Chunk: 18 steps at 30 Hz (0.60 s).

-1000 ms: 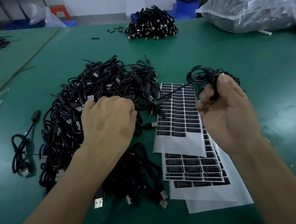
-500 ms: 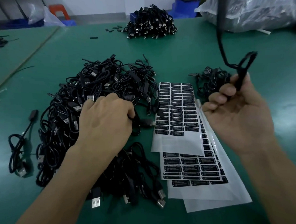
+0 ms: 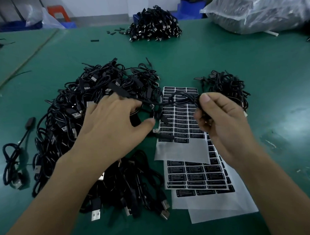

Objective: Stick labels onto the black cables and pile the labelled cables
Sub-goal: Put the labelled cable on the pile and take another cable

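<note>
The light is soft and a bit dim, and it comes from above. The green table has a pale shine on its right side. The plastic bag gleams white in spots. My left hand throws a weak shadow under its thumb. The big cable pile is so dark that its strands melt together. The cable pinched in my right hand looks smeary. My arms look stretched near the bottom corners.

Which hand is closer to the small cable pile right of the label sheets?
Right. The right hand, gripping a cable, is beside the small cable pile; the left hand rests on the big pile, across the label sheets.
</note>
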Tool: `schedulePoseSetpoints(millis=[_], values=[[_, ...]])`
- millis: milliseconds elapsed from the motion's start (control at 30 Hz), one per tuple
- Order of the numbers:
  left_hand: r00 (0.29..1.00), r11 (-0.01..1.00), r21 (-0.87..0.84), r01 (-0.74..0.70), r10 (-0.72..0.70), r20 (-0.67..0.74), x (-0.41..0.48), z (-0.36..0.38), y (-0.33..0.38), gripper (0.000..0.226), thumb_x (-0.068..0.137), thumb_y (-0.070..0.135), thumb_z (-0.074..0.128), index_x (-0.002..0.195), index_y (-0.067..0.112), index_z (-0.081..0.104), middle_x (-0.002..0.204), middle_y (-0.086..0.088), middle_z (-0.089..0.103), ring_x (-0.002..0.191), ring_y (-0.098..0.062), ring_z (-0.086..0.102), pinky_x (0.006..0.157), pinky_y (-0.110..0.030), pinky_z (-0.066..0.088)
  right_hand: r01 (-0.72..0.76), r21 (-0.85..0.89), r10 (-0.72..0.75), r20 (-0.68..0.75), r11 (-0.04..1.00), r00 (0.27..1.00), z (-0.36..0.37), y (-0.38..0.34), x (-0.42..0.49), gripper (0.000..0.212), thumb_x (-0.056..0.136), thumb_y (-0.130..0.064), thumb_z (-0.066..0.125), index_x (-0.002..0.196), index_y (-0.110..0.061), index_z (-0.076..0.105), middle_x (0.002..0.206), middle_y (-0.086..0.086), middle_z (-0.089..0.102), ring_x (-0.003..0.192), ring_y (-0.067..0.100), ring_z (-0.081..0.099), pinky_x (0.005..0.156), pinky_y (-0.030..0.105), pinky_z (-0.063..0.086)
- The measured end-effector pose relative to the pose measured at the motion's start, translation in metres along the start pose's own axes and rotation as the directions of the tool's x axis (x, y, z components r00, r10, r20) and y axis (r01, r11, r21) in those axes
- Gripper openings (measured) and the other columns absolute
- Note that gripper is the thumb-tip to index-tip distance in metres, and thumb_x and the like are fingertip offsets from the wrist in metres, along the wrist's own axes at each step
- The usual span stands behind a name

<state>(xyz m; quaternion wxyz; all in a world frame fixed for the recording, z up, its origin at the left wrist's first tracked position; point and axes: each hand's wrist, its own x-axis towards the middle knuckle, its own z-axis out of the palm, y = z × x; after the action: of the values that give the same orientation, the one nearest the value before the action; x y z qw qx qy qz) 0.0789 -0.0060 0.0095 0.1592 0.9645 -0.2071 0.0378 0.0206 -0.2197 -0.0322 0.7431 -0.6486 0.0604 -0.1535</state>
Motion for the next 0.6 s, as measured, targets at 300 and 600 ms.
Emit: schedulePoseSetpoints(millis=[300,600], values=[[0.986,0.377,-0.926,-0.026,-0.141,-0.085,0.001,-0.001,0.011,0.041,0.109,0.033,0.034,0.104,0.015,0.070,0.082,-0.003,0.077,0.081,-0.021,0.076,0.077,-0.036,0.058,0.114,-0.229,-0.012,0.405,0.967,0.914,0.009,-0.005,-0.009,0.014,0.085,-0.032,0.070,0.084,-0.022,0.079,0.072,-0.006,0.074,0.061,-0.001,0.061,0.058,0.010,0.045],[0.913,0.574,-0.750,-0.329,-0.010,-0.408,-0.008,-0.006,0.022,0.034,0.105,0.034,0.034,0.108,0.027,0.067,0.054,0.026,0.046,0.048,0.005,0.042,0.049,-0.007,0.031,-0.003,-0.561,-0.082,-0.126,0.828,0.989,-0.006,-0.005,-0.001,0.013,0.095,-0.034,0.062,0.090,-0.029,0.073,0.078,-0.016,0.071,0.078,0.007,0.067,0.083,0.045,0.059]])
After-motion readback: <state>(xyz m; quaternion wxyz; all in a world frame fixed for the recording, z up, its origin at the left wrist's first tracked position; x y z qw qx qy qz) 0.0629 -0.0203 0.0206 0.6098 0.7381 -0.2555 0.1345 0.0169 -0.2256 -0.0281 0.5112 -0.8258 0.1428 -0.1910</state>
